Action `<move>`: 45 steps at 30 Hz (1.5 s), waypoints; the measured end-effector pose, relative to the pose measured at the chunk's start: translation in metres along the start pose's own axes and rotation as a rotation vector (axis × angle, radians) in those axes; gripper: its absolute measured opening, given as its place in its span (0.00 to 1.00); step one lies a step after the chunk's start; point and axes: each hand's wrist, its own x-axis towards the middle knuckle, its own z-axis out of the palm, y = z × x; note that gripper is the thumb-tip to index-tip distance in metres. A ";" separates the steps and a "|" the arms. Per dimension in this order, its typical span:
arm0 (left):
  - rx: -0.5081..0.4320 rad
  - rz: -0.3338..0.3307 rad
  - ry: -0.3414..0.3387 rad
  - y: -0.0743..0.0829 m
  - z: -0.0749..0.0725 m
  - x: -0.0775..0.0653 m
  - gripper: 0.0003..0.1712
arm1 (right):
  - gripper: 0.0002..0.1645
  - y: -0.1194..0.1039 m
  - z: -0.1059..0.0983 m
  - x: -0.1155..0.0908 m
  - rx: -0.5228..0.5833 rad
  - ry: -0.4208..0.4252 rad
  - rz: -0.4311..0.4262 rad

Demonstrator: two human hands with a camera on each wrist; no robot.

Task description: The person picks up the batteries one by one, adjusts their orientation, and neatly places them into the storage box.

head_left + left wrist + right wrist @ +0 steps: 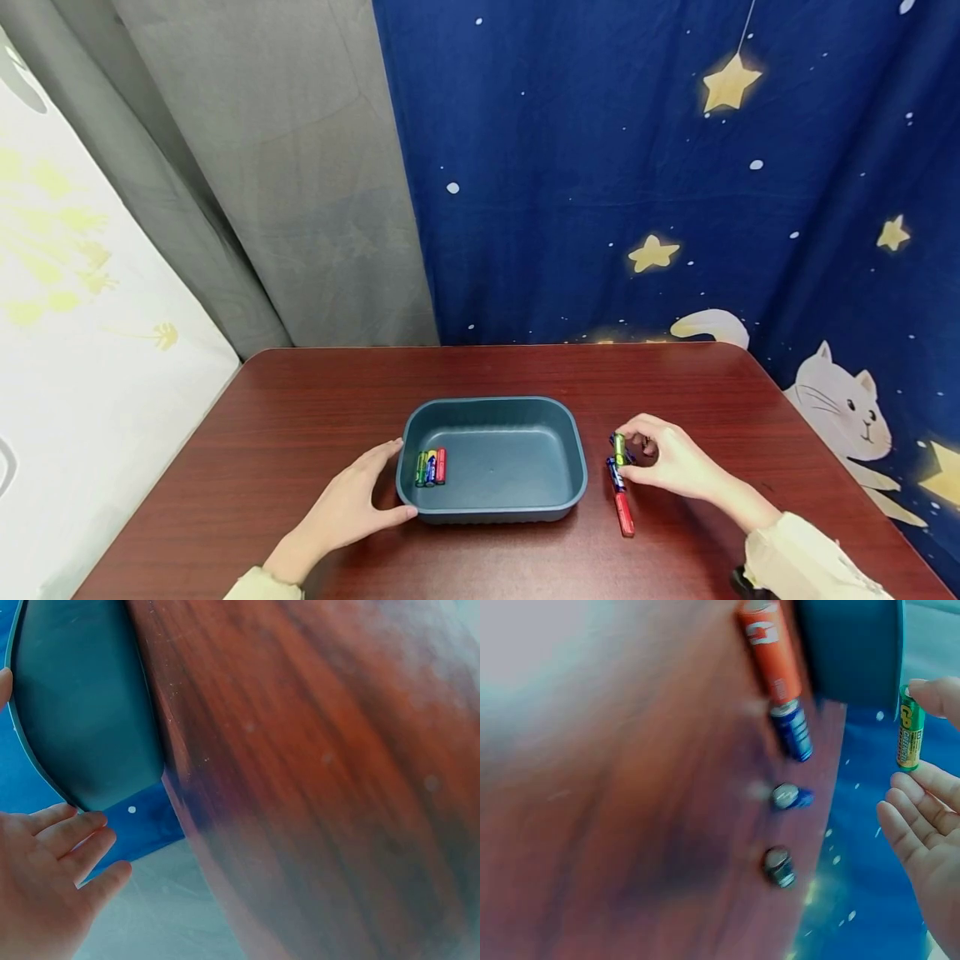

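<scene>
My right hand (671, 460) is raised just right of the basin, pinching a green battery (910, 729) by its two ends between thumb and fingertip. Below it on the table lie a red battery (624, 514), a blue battery (615, 474) end to end with it, another blue battery (792, 796) and a dark battery (780, 868). A blue-green plastic basin (510, 508) stands at mid-table. Inside, at its left end, a green battery (422, 469), a blue and yellow battery (431, 468) and a red battery (441, 466) lie side by side. My left hand (347, 502) rests against the basin's left rim, fingers extended and thumb spread.
The basin stands on a dark red wooden table (315, 392). Behind the table hang a grey curtain (300, 183) and a blue star-patterned curtain (562, 167). A white patterned cloth (90, 350) hangs along the left side.
</scene>
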 end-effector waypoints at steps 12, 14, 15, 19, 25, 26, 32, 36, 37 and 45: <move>0.003 0.005 0.011 0.000 0.000 -0.001 0.51 | 0.25 -0.032 0.024 0.058 0.034 -0.077 -0.102; 0.001 0.004 0.011 0.000 0.000 -0.001 0.51 | 0.25 -0.037 0.030 0.065 0.036 -0.106 -0.101; 0.001 0.004 0.011 0.000 0.000 -0.001 0.51 | 0.25 -0.038 0.033 0.068 0.039 -0.118 -0.095; 0.005 0.006 0.006 0.000 0.000 -0.001 0.51 | 0.25 -0.043 0.045 0.077 0.036 -0.153 -0.079; 0.008 0.005 0.007 0.001 -0.001 -0.001 0.51 | 0.25 -0.048 0.061 0.089 0.055 -0.174 -0.073; 0.009 0.004 0.007 0.001 -0.001 -0.001 0.51 | 0.25 -0.050 0.063 0.092 0.061 -0.176 -0.075; 0.010 0.002 0.003 0.001 -0.001 0.000 0.51 | 0.25 -0.055 0.080 0.102 0.057 -0.206 -0.090; 0.011 0.002 0.005 0.001 0.000 0.000 0.51 | 0.26 -0.060 0.093 0.106 0.066 -0.250 -0.074; 0.012 0.004 0.007 0.001 0.000 0.000 0.51 | 0.26 -0.062 0.095 0.107 0.068 -0.261 -0.070; 0.011 -0.001 0.005 0.002 -0.001 0.000 0.52 | 0.25 -0.076 0.119 0.114 0.027 -0.322 -0.072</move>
